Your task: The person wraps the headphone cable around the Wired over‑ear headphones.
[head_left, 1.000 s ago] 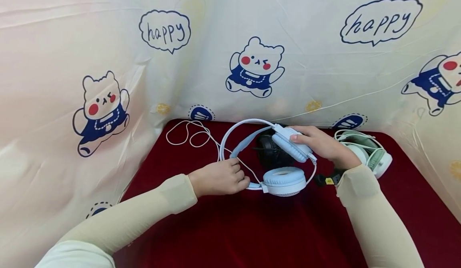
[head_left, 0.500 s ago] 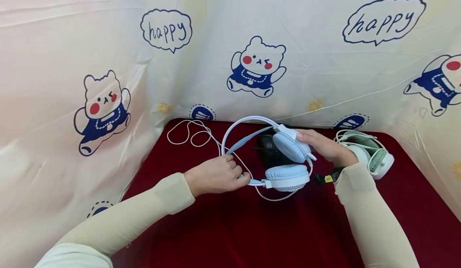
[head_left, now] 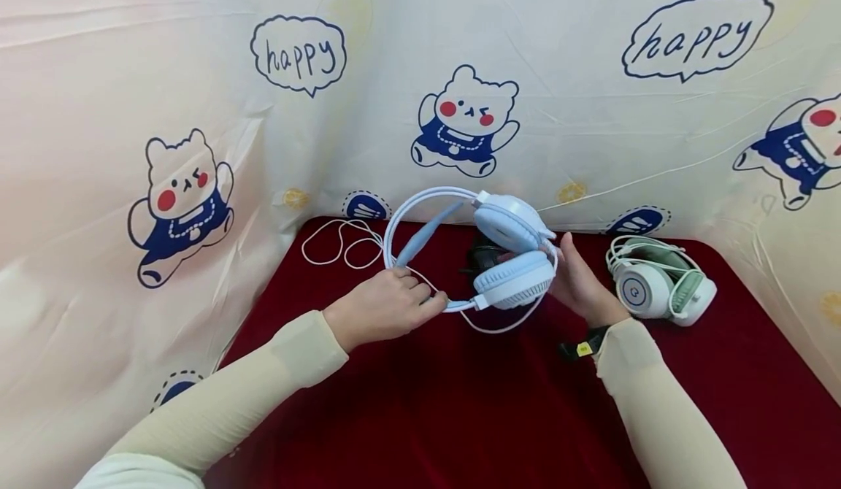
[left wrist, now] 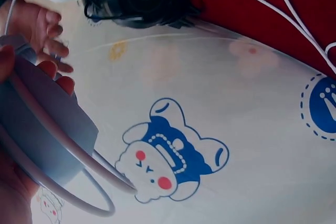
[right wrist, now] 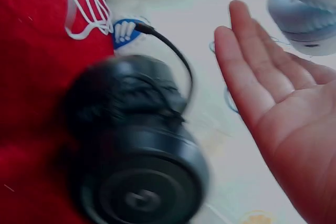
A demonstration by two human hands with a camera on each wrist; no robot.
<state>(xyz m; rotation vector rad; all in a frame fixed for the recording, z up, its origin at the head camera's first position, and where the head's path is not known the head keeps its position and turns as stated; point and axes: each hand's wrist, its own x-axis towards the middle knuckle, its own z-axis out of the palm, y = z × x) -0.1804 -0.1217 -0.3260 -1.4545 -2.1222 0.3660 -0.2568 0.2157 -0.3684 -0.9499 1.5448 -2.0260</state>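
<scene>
My left hand (head_left: pixel 386 306) grips the headband of white and light-blue headphones (head_left: pixel 519 285), which are held above the red cloth. Their ear cups point right, one above the other, and a pale-blue inner strap (head_left: pixel 427 237) runs inside the band. Beside the cups, my right hand (head_left: pixel 585 288) has its fingers extended. In the right wrist view, this right hand (right wrist: pixel 283 98) shows its palm and straight fingers, apart from the ear cup at the upper right. Black headphones (right wrist: pixel 152 177) lie on the cloth, mostly hidden behind the held pair in the head view.
A white-and-green pair of headphones (head_left: pixel 647 288) with its cable wrapped round lies at the back right of the red cloth (head_left: pixel 460 416). A loose white cable (head_left: pixel 342 248) loops at the back left. A printed curtain (head_left: pixel 552 131) stands behind.
The light-blue headphones have risen and shifted slightly left in my left hand, and the ear cups have come closer together. My right hand has let go of the upper cup and straightened its fingers.
</scene>
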